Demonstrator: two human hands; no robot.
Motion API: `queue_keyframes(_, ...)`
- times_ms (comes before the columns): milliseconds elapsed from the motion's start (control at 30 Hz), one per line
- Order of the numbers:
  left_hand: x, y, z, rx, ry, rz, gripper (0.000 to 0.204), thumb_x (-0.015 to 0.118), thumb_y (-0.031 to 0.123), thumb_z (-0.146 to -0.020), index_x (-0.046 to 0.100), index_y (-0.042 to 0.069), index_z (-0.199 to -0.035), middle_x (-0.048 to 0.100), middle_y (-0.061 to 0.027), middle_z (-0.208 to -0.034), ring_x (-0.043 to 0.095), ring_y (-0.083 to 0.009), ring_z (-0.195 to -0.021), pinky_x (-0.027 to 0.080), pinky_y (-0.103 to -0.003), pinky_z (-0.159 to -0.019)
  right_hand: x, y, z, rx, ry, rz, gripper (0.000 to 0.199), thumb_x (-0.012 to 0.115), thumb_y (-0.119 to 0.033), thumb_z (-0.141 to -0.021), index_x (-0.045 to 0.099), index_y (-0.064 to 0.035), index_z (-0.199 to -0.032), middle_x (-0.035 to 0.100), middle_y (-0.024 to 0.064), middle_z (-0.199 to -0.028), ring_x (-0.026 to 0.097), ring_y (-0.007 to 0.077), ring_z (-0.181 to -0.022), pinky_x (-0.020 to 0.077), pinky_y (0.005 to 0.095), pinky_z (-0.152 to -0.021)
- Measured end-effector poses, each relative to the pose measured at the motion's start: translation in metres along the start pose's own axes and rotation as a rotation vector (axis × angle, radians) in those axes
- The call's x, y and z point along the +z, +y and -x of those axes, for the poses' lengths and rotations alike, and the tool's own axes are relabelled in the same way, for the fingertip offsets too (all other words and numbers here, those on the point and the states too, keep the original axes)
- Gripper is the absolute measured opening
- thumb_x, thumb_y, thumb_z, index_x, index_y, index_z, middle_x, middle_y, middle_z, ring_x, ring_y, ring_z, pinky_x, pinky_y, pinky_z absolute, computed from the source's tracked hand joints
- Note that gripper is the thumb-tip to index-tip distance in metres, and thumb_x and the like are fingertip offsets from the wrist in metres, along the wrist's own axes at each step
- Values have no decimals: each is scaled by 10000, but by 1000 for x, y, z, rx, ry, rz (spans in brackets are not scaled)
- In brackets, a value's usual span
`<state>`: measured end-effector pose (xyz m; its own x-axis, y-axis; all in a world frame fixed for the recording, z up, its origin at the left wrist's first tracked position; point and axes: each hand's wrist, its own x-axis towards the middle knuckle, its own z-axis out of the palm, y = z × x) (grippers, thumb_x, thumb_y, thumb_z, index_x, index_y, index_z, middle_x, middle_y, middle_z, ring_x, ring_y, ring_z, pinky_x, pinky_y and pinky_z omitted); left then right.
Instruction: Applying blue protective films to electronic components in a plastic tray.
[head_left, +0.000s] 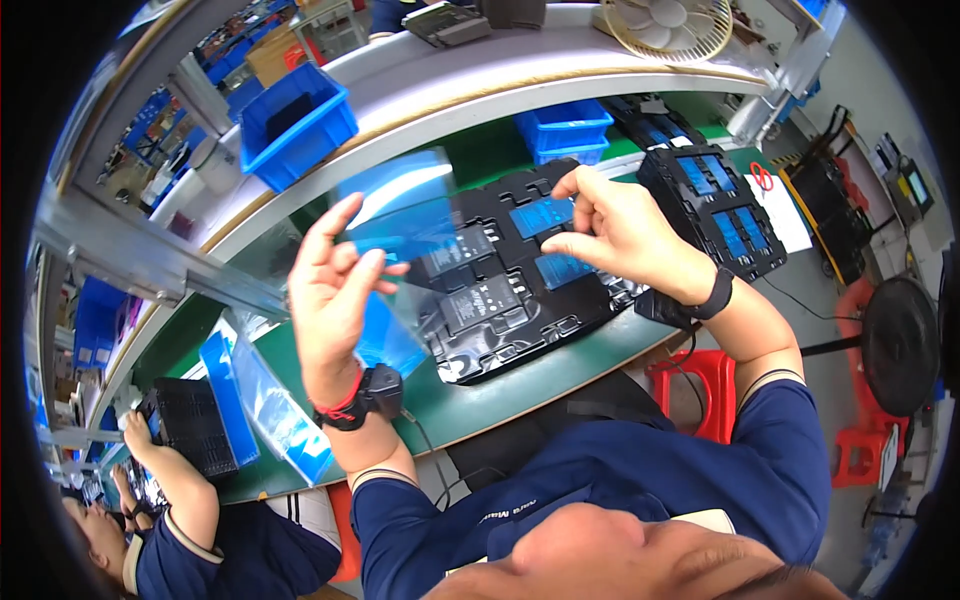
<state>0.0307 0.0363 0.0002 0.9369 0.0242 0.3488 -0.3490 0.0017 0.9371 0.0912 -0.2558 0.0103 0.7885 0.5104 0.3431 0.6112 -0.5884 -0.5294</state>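
Observation:
My left hand (335, 290) is raised left of a black moulded tray (470, 365). A clear bluish plastic film (405, 205) hangs at its curled fingers and thumb and overlaps the tray's left part; the exact grip is partly hidden. My right hand (625, 230) hovers over the tray's right side, thumb and index finger apart, with nothing visible between them. Below it lie a blue-faced flat pack (540, 217) and another blue-faced pack (562, 270). Two dark, labelled flat packs, which look like batteries, sit in the left pockets: one dark pack (460, 250) behind the other (482, 303).
Blue film (390, 335) lies left of the tray, with clear plastic sheets (275, 400) farther left. Stacked black trays (715, 210) stand right, beside red scissors (762, 177). Blue bins (565, 130) are behind, and another blue bin (300, 125) hangs over the shelf edge. A co-worker (220, 530) sits at left.

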Motion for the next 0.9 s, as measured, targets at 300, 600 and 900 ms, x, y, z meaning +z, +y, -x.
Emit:
queue_keyframes(300,23,0,3,2,-190,85,452,562,-5,-875,431,25,-1307,655,-90,-979,637,-119,-842,504,-218,-689,37,-37,-31,-148,-17,-438,246,722,-52,-757,645,-24,-988,562,14,-768,511,48,-649,433,215,-552)
queue_keyframes(600,16,-13,1,16,-88,-120,133,651,109,-856,640,-20,-824,663,-62,-686,628,-85,-640,505,-220,-560,35,-37,-33,-444,240,-191,165,754,-85,-678,679,-35,-816,457,47,-732,493,177,-677,422,295,-586)
queue_keyframes(900,-40,-6,2,240,87,-343,391,701,341,-822,655,-38,-909,629,-38,-747,543,-60,-642,427,-207,-538,30,-26,-54,51,62,-934,131,639,-158,-869,582,-42,-845,536,-18,-680,475,39,-532,407,182,-493)
